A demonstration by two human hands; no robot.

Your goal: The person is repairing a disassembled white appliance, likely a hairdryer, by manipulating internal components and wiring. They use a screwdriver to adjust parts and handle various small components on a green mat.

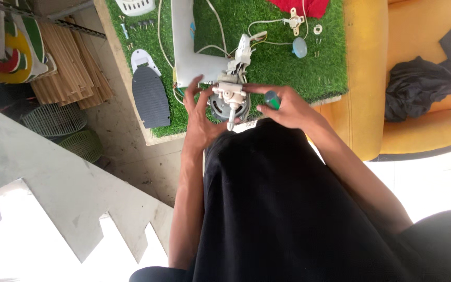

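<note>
Items, listed left to right. Wooden slats (69, 62) lie stacked on the floor at far left, with a white wire fan guard (53, 119) and a green wire guard (83, 144) nearer. A pale sawtooth-edged panel (53, 209) fills the near left.

Table topped with green artificial turf (277, 62) occupies the centre. On its left part: a dark grey iron-shaped plate (151, 96) with a white piece (143, 58) just beyond it, small screws (141, 23) farther off, and a white basket (135, 6) at the far edge. A white housing panel (191, 47) lies to the right of these, with white wires (217, 26) running across the turf.

Left hand (199, 117) sits at the near table edge, fingers spread and curved against the left side of the fan motor (228, 102). The motor, a grey round body with a white gear housing on top, lies between both hands, its shaft pointing near.

Right hand (288, 107) touches the motor's right side with its fingertips while closed around a green-handled screwdriver (272, 99), held in the palm just right of the motor.

Farther right on the turf: a white switch part (294, 21), a pale blue knob (299, 48), red cloth (301, 6). A yellow chair (371, 78) holds black cloth (424, 83) at right.
</note>
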